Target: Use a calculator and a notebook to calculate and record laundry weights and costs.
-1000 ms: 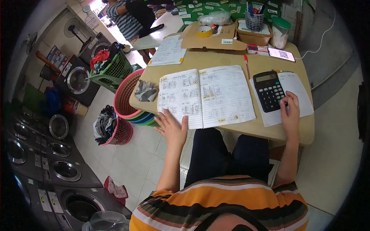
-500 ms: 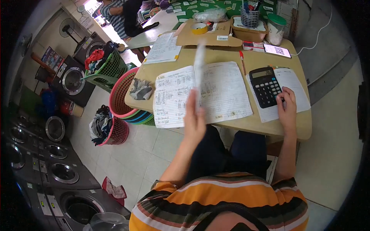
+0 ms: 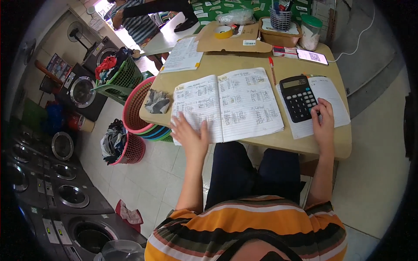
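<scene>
While the open notebook [image 3: 250, 104] lies along the near edge of the table [image 3: 235, 61], the left hand [image 3: 191, 135] rests on its left page, fingers spread apart. Farther right, the right hand [image 3: 323, 121] is at the calculator [image 3: 298, 101], fingers bent (whether closed together, I cannot tell). Between these lies a red-capped pen [image 3: 271, 65].

The short-sleeved shirt [image 3: 257, 221] is striped orange, black and white; the trousers [image 3: 233, 174], dark.

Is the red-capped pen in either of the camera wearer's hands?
No, the red-capped pen lies on the table between the open notebook and the black calculator.
</scene>
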Available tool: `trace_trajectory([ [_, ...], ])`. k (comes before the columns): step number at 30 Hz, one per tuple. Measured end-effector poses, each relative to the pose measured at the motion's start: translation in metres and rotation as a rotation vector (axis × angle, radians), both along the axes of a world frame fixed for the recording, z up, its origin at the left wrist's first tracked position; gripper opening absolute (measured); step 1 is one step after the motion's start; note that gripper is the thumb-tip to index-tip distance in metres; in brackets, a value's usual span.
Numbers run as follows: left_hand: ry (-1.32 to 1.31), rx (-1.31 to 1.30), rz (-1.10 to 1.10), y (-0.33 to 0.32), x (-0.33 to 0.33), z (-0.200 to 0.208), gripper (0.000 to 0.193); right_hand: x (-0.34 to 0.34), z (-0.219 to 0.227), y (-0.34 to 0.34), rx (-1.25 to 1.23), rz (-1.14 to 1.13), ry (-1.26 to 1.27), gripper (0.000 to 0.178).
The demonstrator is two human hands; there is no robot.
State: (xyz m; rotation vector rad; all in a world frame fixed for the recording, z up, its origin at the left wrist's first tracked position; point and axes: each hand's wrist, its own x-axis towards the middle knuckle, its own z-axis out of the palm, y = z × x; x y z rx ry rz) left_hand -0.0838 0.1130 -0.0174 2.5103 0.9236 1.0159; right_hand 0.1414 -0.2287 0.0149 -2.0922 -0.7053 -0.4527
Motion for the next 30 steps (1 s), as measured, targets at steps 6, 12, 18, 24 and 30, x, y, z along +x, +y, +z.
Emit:
trace_trajectory([
  [6,0.206,-0.131,0.11,0.012,-0.022,-0.023,0.094,0.001,-0.004,-0.001,0.027,-0.003,-0.009,0.01],
  [12,0.188,-0.13,0.086,0.012,-0.019,-0.025,0.089,0.002,-0.002,-0.002,0.006,0.0,0.003,0.01],
  [18,0.182,-0.143,0.059,0.014,-0.02,-0.022,0.088,-0.001,0.0,0.0,0.015,-0.003,0.032,0.008],
  [24,0.188,-0.048,0.08,0.012,-0.016,-0.019,0.071,0.006,-0.005,-0.002,-0.009,-0.014,-0.057,0.011],
  [30,0.128,0.061,-0.179,0.011,0.012,0.011,0.045,0.0,0.003,0.004,-0.01,-0.005,0.129,0.024],
])
